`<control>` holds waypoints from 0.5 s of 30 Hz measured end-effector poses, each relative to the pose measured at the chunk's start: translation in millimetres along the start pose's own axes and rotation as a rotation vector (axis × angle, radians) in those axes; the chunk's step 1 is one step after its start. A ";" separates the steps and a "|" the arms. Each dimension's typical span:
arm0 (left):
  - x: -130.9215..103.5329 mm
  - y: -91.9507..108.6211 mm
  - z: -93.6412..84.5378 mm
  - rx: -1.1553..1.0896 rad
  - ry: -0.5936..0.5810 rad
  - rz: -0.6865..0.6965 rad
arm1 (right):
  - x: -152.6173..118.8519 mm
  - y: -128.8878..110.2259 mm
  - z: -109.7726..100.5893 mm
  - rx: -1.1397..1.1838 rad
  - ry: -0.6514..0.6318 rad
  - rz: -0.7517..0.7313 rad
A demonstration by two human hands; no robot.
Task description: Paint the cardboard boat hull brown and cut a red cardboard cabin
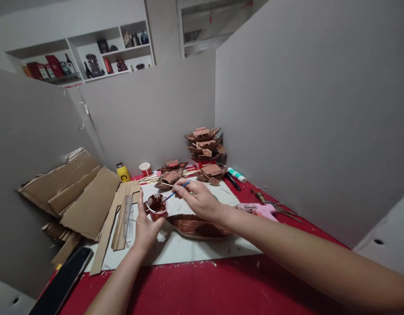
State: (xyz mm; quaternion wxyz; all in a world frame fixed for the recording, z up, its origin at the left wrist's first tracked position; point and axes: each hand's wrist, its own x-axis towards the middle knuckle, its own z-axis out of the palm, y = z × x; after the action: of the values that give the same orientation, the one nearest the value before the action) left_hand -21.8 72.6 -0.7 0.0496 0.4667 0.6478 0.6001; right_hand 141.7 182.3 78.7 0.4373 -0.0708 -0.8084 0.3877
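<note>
My left hand [147, 227] is wrapped round the near side of a paper cup [158, 214] with dark brown paint inside. In my right hand [197, 197] a thin blue brush [178, 190] is pinched, its tip down in the cup's mouth. Below my right hand a ribbed brown boat hull [192, 226] lies on the white board [175, 253], partly covered by my right wrist and forearm.
Cardboard sheets [90, 201] lean at the left, with a phone [62, 280] nearer. Finished model boats [205, 146] are stacked at the back. A yellow bottle [123, 172] and another cup [145, 169] stand behind. At the right lies a pink glue gun [259, 210].
</note>
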 end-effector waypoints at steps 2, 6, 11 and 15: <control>-2.4 1.9 0.4 0.001 -0.006 0.014 | 5.7 4.1 9.0 -0.040 -0.099 0.012; -3.4 5.0 0.2 -0.025 0.007 0.006 | 7.4 4.6 12.9 -0.055 -0.152 0.053; 7.5 3.9 -9.4 -0.067 0.089 -0.042 | -11.6 1.3 -12.5 0.007 0.033 0.101; 38.8 -4.2 -32.6 -0.076 0.216 -0.070 | -37.0 8.9 -43.7 0.047 0.246 0.173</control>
State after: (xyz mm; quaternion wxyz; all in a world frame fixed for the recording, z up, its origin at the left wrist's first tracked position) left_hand -66.2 75.2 24.0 0.0180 0.3744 0.6420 0.6688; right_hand 195.4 196.4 62.3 0.4995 -0.1768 -0.7305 0.4309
